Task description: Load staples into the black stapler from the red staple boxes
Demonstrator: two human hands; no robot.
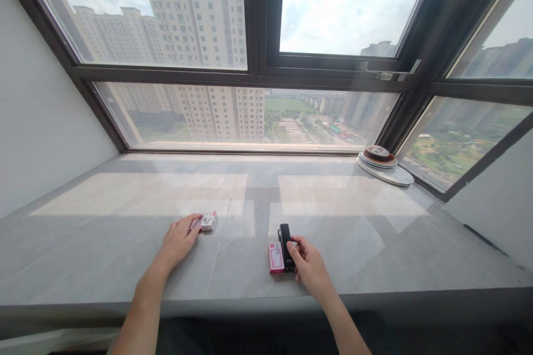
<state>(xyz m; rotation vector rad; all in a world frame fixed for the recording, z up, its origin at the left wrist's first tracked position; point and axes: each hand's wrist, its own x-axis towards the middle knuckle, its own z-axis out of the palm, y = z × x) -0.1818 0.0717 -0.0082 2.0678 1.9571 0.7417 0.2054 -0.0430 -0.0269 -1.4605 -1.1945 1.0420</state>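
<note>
My left hand [180, 240] is closed around a small pink box [195, 224], partly hidden by the fingers. Right against it lies a small white box [209, 221] with dark print and red edges. On the other side, my right hand [308, 264] grips a black stapler [285, 244] from its right side, thumb on top and the other fingers mostly behind. The stapler points away from me on the sill. A red and white staple box [275, 258] lies alongside its left edge, seeming to touch it.
Both hands work over a wide pale marble window sill [125, 255], whose front edge runs close to me. A stack of plates or round mats [385, 163] stands in the far right corner. Dark-framed windows [258, 77] rise behind, with a white wall [45, 100] at left.
</note>
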